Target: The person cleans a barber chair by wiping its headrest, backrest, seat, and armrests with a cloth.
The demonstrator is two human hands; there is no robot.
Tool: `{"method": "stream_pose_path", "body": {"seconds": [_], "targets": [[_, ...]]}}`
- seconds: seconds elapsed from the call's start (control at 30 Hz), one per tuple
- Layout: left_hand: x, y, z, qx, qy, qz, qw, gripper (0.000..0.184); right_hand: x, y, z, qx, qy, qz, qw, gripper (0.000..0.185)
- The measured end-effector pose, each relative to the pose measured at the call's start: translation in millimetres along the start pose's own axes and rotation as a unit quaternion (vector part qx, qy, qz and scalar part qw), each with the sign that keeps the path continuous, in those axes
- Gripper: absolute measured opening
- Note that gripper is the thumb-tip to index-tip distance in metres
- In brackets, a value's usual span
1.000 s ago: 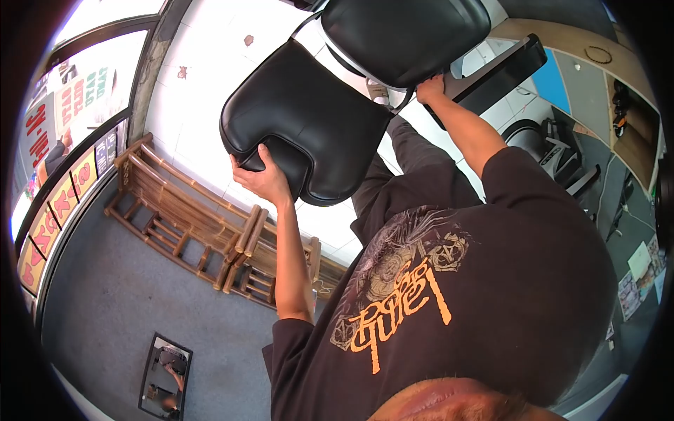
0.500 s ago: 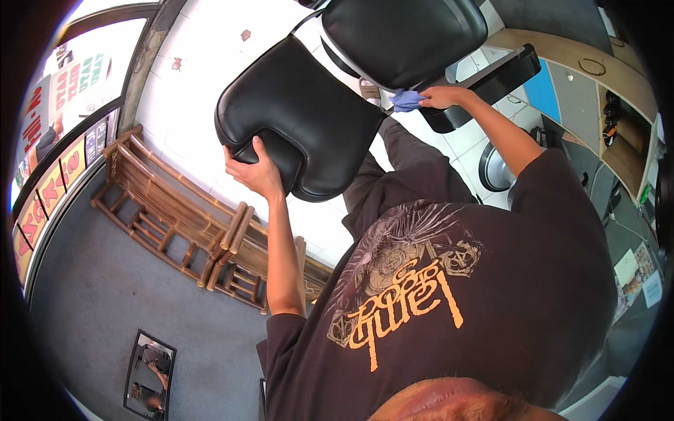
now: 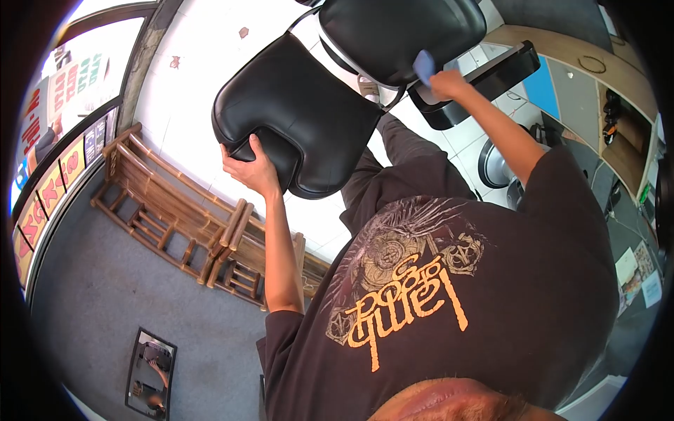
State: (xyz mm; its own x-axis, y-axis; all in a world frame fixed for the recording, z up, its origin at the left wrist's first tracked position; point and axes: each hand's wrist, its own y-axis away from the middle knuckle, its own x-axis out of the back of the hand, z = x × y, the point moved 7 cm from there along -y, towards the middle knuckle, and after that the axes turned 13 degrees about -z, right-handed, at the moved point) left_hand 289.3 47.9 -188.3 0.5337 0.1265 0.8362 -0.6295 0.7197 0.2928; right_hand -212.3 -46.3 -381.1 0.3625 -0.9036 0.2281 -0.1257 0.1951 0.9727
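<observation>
A black padded chair backrest (image 3: 302, 105) with a U-shaped notch in its top edge tilts toward me. At that notch, my left hand (image 3: 253, 168) grips the edge, thumb on the inner side and fingers along the outside. Beyond the backrest is the chair's glossy black seat (image 3: 404, 35). My right hand (image 3: 449, 85) holds a blue cloth (image 3: 424, 67), slightly blurred, over the near side of the seat by the black armrest (image 3: 484, 81).
Bamboo benches (image 3: 175, 203) stand along the left on white floor tiles. A wooden counter (image 3: 590, 56) with shelves curves along the right, near a round metal base (image 3: 493, 167). A framed mirror (image 3: 151, 372) hangs on the grey wall, lower left.
My right hand has moved up with the blue cloth, from the gap beside the backrest to the seat's near edge. My left hand keeps its grip on the backrest.
</observation>
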Motion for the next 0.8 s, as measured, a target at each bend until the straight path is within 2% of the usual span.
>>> {"method": "stream_pose_path", "body": {"seconds": [0.03,0.13,0.23,0.33,0.37,0.57,0.67,0.8], "targets": [[0,1,0,-0.002,0.0,0.002,1.0,0.089,-18,-25,-12,0.019,-0.059,-0.019,0.998,0.042],[-1,-1,0,-0.013,-0.001,0.008,1.0,0.088,-64,-95,-39,0.057,-0.067,-0.077,0.993,0.053],[-1,-1,1,-0.024,-0.007,0.011,1.0,0.086,-68,-120,-51,-0.018,-0.088,-0.129,0.988,0.06],[0,0,-1,-0.027,-0.01,0.006,1.0,0.086,-67,-118,-48,-0.036,-0.049,-0.125,0.99,0.068],[0,1,-2,-0.028,-0.007,0.006,1.0,0.086,-68,-118,-46,-0.038,-0.037,-0.17,0.984,0.071],[-2,-2,-3,-0.026,-0.003,0.002,1.0,0.09,-68,-126,-43,-0.041,-0.022,-0.12,0.992,0.069],[-3,-2,-2,-0.024,-0.007,0.004,1.0,0.086,-64,-122,-33,0.04,-0.06,-0.129,0.989,0.065],[1,1,4,-0.023,0.015,0.006,1.0,0.083,-72,-150,-23,0.105,-0.145,-0.093,0.979,0.054]]}}
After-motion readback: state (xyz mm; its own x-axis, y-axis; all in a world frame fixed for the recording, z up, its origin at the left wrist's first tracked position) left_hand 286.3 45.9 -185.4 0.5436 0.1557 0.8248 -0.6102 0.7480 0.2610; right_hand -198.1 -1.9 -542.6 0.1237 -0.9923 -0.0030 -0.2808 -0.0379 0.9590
